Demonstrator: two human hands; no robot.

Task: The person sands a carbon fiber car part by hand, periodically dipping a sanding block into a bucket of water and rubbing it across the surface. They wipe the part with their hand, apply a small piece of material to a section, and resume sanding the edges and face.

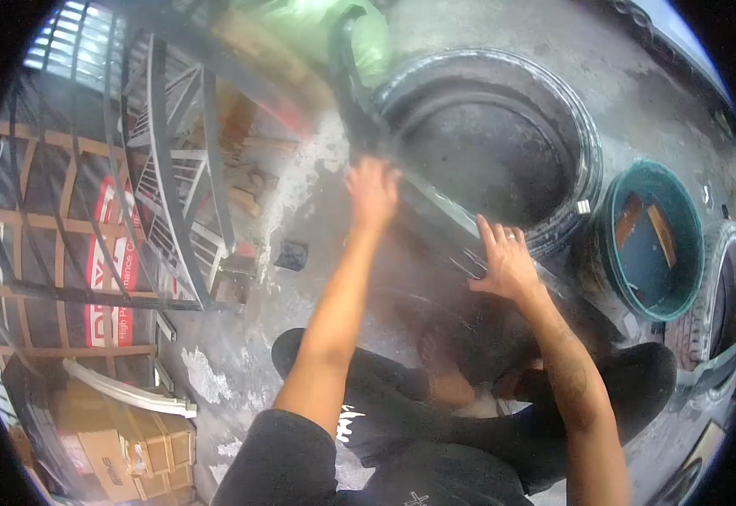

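A long dark glossy curved panel (444, 211) lies slantwise before me, its upper end rising past a round black tub (583, 135). My left hand (374, 194) rests at the panel's upper left part, fingers bent and partly blurred; whether it holds anything is hard to see. Farther right, my right hand (507, 260) lies on the panel near the tub's lower rim, thumb and fingers spread, with a ring on one finger. The panel's lower part reaches over my crossed legs.
A green bucket (695, 287) with brown pieces inside stands right, beside a tire (687, 333). Left are a metal rack (174, 202), a cardboard box (165, 451) and a pale curved strip (127, 395). A green bag (372, 51) lies at the top, a small dark block (290, 255) on the floor.
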